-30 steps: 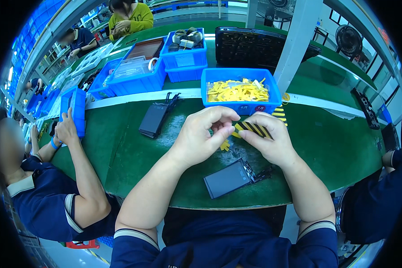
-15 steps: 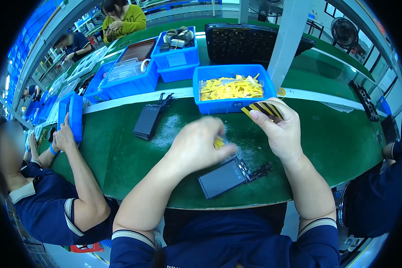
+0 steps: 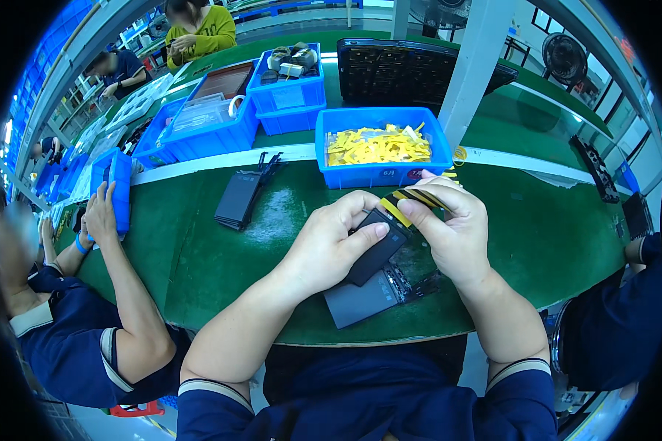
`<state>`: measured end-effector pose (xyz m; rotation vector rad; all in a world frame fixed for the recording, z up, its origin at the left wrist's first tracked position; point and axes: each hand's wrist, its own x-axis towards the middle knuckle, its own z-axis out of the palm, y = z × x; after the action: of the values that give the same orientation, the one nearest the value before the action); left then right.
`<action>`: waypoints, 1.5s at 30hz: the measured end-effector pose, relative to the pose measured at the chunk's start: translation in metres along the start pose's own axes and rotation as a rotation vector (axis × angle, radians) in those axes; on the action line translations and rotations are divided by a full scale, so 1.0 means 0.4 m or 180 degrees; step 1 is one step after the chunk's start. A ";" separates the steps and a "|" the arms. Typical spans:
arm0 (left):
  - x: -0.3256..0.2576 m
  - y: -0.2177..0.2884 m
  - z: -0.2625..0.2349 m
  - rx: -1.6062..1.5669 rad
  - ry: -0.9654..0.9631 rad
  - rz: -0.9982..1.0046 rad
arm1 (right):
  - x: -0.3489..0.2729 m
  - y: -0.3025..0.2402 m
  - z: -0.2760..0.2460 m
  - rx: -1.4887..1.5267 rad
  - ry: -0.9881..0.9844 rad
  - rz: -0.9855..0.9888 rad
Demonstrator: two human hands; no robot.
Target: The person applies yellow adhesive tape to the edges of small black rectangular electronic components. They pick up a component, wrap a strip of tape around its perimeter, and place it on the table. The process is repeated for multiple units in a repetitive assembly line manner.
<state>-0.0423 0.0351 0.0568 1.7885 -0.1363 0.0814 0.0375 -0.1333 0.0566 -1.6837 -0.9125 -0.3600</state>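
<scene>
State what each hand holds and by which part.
Left hand grips a flat black rectangular battery pack by its upper end. Right hand pinches yellow-and-black striped strips at their end.

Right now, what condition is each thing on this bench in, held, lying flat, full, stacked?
Left hand: gripping a black flat pack, lifted off the table.
Right hand: pinching yellow-and-black strips at the pack's top edge.
Black flat pack: held, tilted.
Grey flat pack: lying flat on the green table.
Blue bin: open, holding loose yellow strips.
Dark stack: piled, untouched.
</scene>
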 end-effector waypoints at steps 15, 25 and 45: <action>0.008 -0.030 0.012 -0.0264 0.0255 0.0234 | 0.008 -0.012 -0.009 0.0126 -0.0251 0.0039; -0.001 -0.006 0.009 0.0131 0.0172 0.0009 | 0.003 -0.009 0.009 -0.0728 0.0054 -0.0612; 0.005 -0.024 -0.014 0.0590 0.0299 0.0081 | 0.018 -0.031 -0.033 -0.1915 -0.0002 -0.1470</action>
<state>-0.0391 0.0425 0.0489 1.9642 -0.0864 0.2016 0.0361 -0.1418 0.0742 -1.9915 -1.2789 -1.0261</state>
